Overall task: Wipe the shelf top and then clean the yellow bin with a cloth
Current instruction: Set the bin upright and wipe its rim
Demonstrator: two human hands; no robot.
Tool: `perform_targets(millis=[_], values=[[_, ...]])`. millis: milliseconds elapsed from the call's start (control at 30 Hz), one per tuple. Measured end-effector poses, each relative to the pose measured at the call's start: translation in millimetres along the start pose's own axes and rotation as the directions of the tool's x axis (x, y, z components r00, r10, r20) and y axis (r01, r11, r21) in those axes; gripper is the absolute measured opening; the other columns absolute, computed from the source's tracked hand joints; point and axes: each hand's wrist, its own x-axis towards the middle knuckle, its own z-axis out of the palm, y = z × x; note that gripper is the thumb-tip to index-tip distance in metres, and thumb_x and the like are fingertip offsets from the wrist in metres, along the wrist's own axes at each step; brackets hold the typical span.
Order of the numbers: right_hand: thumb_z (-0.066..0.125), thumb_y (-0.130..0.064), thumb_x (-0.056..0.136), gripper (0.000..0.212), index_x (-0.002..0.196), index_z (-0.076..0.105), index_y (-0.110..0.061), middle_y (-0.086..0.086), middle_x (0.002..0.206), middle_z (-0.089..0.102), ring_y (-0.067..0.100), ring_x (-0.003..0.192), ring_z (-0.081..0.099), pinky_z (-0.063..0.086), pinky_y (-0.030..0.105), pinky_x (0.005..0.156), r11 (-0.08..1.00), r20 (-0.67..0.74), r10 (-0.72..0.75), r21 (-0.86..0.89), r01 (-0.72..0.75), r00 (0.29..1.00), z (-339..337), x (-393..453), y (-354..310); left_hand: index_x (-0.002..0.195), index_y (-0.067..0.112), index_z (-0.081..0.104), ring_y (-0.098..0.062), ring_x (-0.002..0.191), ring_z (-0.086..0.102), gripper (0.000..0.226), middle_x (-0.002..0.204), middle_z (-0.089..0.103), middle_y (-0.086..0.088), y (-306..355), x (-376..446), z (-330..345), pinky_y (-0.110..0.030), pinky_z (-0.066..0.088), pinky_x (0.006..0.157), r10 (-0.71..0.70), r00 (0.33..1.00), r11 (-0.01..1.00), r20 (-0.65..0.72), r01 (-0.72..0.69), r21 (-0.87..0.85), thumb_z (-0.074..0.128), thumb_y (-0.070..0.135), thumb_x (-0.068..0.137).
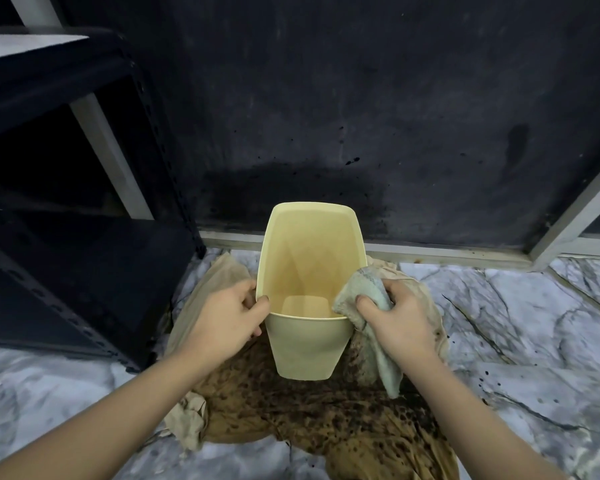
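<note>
The yellow bin (305, 344) stands upright in the middle of the view, its empty inside facing me. My left hand (222, 317) grips the bin's left rim, thumb inside the edge. My right hand (399, 320) holds a pale grey cloth (364, 296) pressed against the bin's right rim; the cloth's tail hangs down the bin's outer right side. At the left stands the dark metal shelf (66, 188), with a sliver of its pale top (28, 43) showing at the upper left corner.
The bin rests on a brown, dark-spotted sheet (326, 420) spread over a marble-patterned floor (534, 323). A dark stained wall (361, 116) with a pale baseboard rises right behind the bin. A pale frame post (575, 216) slants up at the right.
</note>
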Motion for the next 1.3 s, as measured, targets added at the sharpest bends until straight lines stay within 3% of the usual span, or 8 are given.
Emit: perform_targets(millis=[133,467,567,733,933,1067,1200,1300], values=[[0.065,-0.021,0.078,0.019,0.097,0.061,-0.021,-0.016,0.077,0.063,-0.004,0.07,0.057,0.039,0.001,0.05,1.0,0.018,0.007,-0.003,-0.007,1.0,0,-1,-1,0.106,0.024,0.063,-0.023,0.061,0.068,0.022,0.06,0.067,-0.005,-1,-4,2,-0.045,0.058,0.068,0.006,1.0,0.999,-0.027,-0.008,-0.048,0.053,0.025,0.087],[0.064,-0.025,0.078,0.026,0.102,0.061,-0.014,-0.016,0.077,0.06,-0.004,0.071,0.054,0.036,0.009,0.055,0.992,0.097,0.019,-0.125,-0.007,0.995,-10,-1,-12,0.103,0.02,0.062,0.002,0.041,0.057,0.021,0.064,0.071,-0.004,7,0,-6,-0.025,0.047,0.056,-0.01,0.999,0.995,0.048,0.006,0.099,0.051,0.031,0.088],[0.064,-0.028,0.08,0.022,0.097,0.059,-0.014,-0.012,0.073,0.057,-0.003,0.066,0.049,0.037,0.005,0.05,0.978,0.106,0.006,-0.209,0.016,0.994,-21,-3,-23,0.109,0.019,0.059,-0.006,0.055,0.063,0.026,0.067,0.071,-0.002,18,-4,-15,-0.023,0.044,0.054,-0.021,0.995,0.983,0.094,0.003,0.184,0.052,0.035,0.089],[0.064,-0.031,0.076,0.021,0.086,0.057,-0.014,0.003,0.08,0.064,0.014,0.071,0.055,0.043,0.024,0.059,0.948,0.124,0.028,-0.317,0.013,0.992,-46,-10,-41,0.107,0.02,0.062,-0.01,0.068,0.056,0.031,0.063,0.055,0.011,42,-20,-42,-0.023,0.042,0.057,0.013,0.996,0.944,0.086,-0.041,0.327,0.058,0.039,0.084],[0.064,-0.027,0.076,0.029,0.062,0.039,-0.027,-0.009,0.061,0.048,0.003,0.059,0.045,0.029,0.019,0.047,0.902,0.196,-0.008,-0.422,0.091,0.981,-77,-32,-76,0.123,0.026,0.054,-0.014,0.103,0.059,0.046,0.121,0.058,0.002,69,-53,-73,-0.031,0.053,0.085,0.071,0.992,0.864,0.107,-0.114,0.491,0.058,0.041,0.079],[0.064,-0.028,0.076,0.017,0.078,0.048,-0.022,-0.009,0.068,0.05,0.01,0.067,0.049,0.03,0.017,0.048,0.867,0.266,-0.028,-0.473,0.156,0.964,-91,-54,-98,0.124,0.027,0.053,-0.014,0.109,0.055,0.051,0.122,0.055,0.004,83,-78,-88,-0.029,0.05,0.085,0.122,0.985,0.813,0.124,-0.171,0.557,0.056,0.046,0.077],[0.064,-0.029,0.076,0.034,0.104,0.056,-0.012,0.001,0.091,0.057,0.016,0.081,0.052,0.04,0.025,0.063,0.837,0.295,-0.038,-0.512,0.192,0.955,-102,-75,-118,0.124,0.026,0.052,-0.016,0.109,0.053,0.058,0.119,0.053,0.004,96,-104,-104,-0.032,0.05,0.088,0.138,0.979,0.762,0.147,-0.2,0.616,0.056,0.049,0.071],[0.064,-0.03,0.073,0.034,0.099,0.058,-0.01,0.002,0.088,0.056,0.016,0.074,0.051,0.04,0.027,0.058,0.835,0.296,-0.03,-0.518,0.187,0.955,-110,-90,-130,0.129,0.027,0.047,-0.018,0.113,0.05,0.064,0.122,0.051,0.002,105,-121,-117,-0.035,0.049,0.091,0.153,0.974,0.731,0.166,-0.225,0.644,0.057,0.052,0.07]])
